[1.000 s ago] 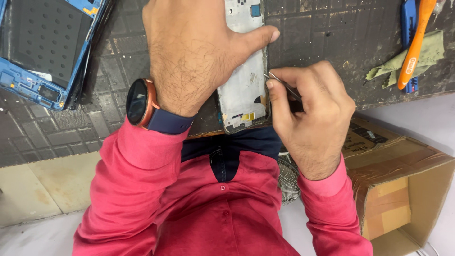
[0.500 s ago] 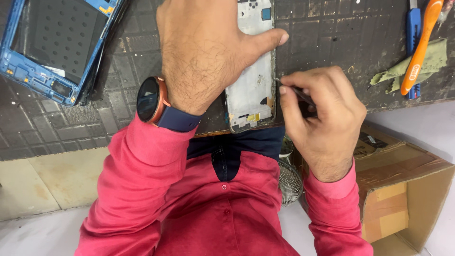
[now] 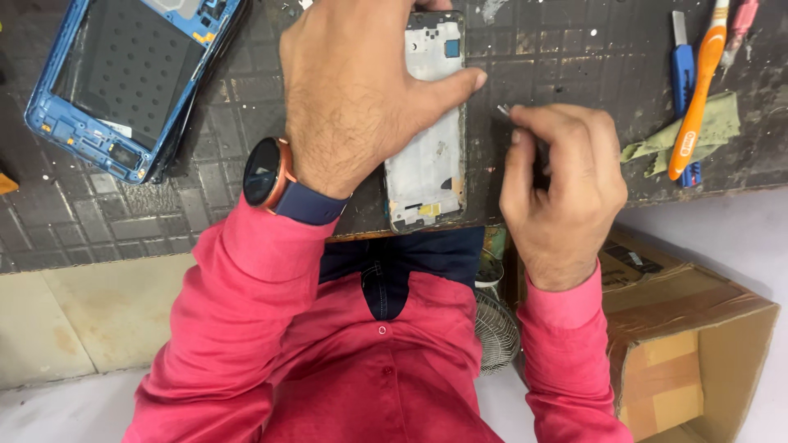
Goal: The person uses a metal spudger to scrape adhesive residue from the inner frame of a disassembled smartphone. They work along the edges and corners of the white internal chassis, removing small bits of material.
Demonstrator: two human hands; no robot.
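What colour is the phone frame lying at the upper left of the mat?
Blue, with a dark inner panel; the phone frame shows best in the head view.

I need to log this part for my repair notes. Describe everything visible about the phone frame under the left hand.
The phone frame is a narrow silver-grey rectangle, looking like bare metal, with a dark rim. A small blue square sits near its far end and yellow patches near its close end. It lies flat on the dark grid mat, its close end at the mat's edge. The left hand covers its left side, thumb pressing across it. The right hand, pinching a thin metal tool, is just to its right, not touching it.
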